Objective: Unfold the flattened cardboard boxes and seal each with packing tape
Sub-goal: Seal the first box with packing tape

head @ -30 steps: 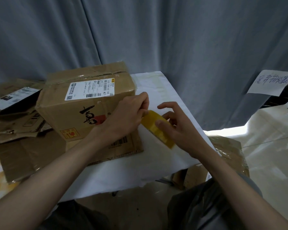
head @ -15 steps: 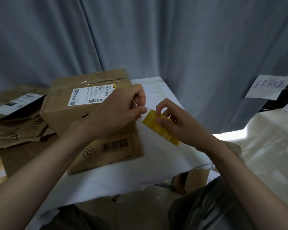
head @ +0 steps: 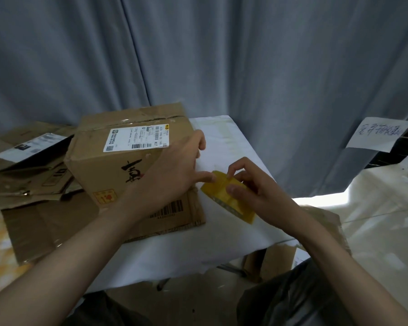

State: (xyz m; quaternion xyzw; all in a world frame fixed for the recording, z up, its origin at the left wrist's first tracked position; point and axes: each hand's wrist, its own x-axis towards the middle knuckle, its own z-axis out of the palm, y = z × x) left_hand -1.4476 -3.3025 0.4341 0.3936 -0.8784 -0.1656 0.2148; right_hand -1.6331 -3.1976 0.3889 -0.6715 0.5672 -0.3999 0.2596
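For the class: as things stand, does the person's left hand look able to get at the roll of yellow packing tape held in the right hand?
Probably yes. The left hand lies open with its thumb tip right at the tape roll, which the right hand grips; nothing stands between them above the white table.

right hand grips tape roll | left hand touches it

hands: 2, left hand and right hand | tape roll: 1, yellow | assembled cardboard box: 1 | shipping label on that box: 1 | flattened cardboard: several overlapping sheets, number unclear | handwritten paper sign: 1 | white-covered table: 1
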